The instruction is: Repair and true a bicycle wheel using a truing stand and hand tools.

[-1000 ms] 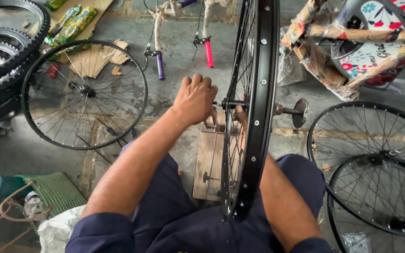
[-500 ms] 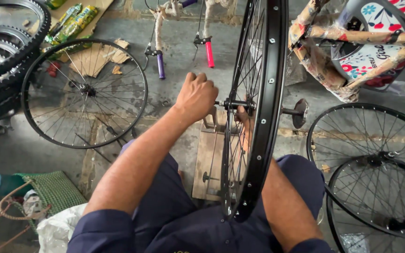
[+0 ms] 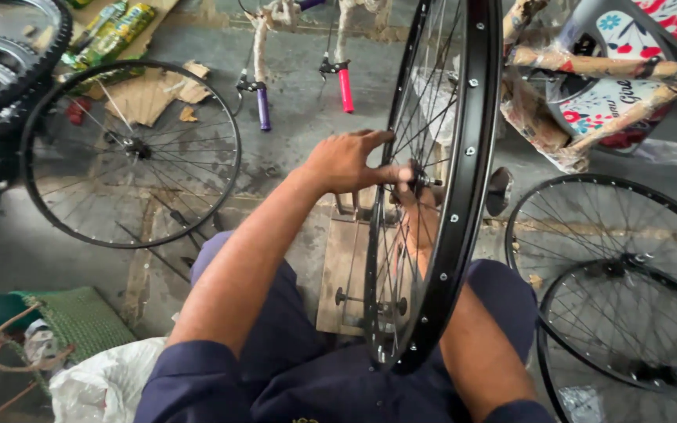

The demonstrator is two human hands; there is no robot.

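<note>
Left hand pinches the hub of the upright black wheel — right hand is hidden behind spokes, its grip unclear; next, likely steady axle-turning.

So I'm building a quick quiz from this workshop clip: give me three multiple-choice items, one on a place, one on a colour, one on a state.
1. Where is the left hand?
A. at the hub of the upright black wheel
B. on the floor
C. on a tyre

2. What colours are the two handlebar grips on the floor?
A. green and yellow
B. purple and pink
C. both black

3. How does the spoked wheel at left lie?
A. hung up
B. upright in a stand
C. flat on the floor

Answers: 1 A, the fingers meet the hub. 2 B, one is purple, the other pink. 3 C, it lies flat on the concrete.
</note>
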